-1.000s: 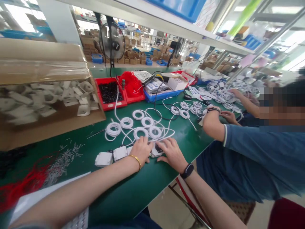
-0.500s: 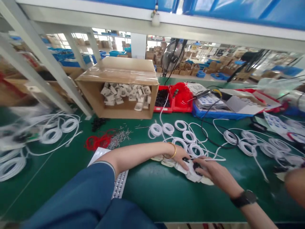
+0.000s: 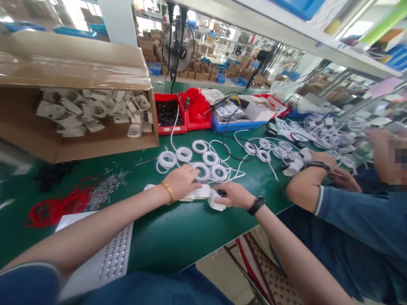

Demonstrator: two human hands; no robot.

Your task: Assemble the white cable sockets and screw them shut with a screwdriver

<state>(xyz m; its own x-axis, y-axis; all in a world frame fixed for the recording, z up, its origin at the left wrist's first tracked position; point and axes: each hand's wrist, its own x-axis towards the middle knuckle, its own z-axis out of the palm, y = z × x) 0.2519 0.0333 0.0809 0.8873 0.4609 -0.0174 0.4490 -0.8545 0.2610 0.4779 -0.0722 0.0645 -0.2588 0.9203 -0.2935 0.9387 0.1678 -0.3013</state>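
Note:
In the head view, my right hand [image 3: 237,195] grips a white plastic housing [image 3: 218,205] with a black part at its top, at the right end of a row of similar white housings [image 3: 202,192]. My left hand [image 3: 182,182], with a gold bracelet at the wrist, reaches over that row. Its thumb stands apart from the fingers, whose tips are at a coil of white cable [image 3: 201,171]; I see nothing held in it. More white cable coils [image 3: 210,158] lie just beyond both hands.
A cardboard box [image 3: 104,150] of white housings stands at the left. Red bins [image 3: 199,123] and a blue tray [image 3: 238,126] line the back. Red wires [image 3: 54,212], small metal pins [image 3: 108,186] and a studded white sheet [image 3: 116,254] lie left. A co-worker's arm [image 3: 305,182] is right.
The view has swung to the right, bringing a co-worker into sight. My hands have moved apart; the left has shifted off the housing that my right hand holds, toward the coils.

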